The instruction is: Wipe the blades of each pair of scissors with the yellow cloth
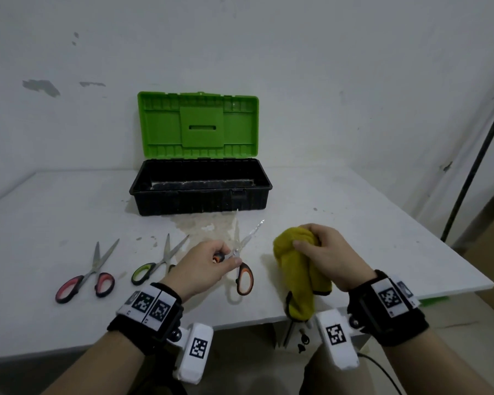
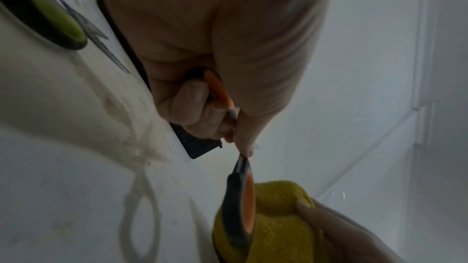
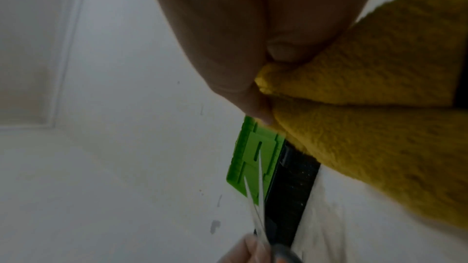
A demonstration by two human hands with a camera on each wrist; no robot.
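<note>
My left hand [image 1: 211,259] grips one handle of the orange-handled scissors [image 1: 244,276] and holds them above the table, blades [image 1: 247,236] spread apart and pointing away. In the left wrist view the fingers [image 2: 195,103] curl round the orange handle [image 2: 220,95]; the other loop [image 2: 240,207] hangs free. My right hand [image 1: 322,249] clutches the bunched yellow cloth [image 1: 297,269] just right of the blades, not touching them. The cloth [image 3: 367,107] fills the right wrist view. Red-handled scissors [image 1: 86,276] and green-handled scissors [image 1: 157,265] lie on the table to the left.
An open toolbox [image 1: 200,189] with a black base and raised green lid [image 1: 197,126] stands behind the hands. A stained patch [image 1: 200,226] marks the white table [image 1: 54,209] in front of it. The table's near edge runs under my wrists.
</note>
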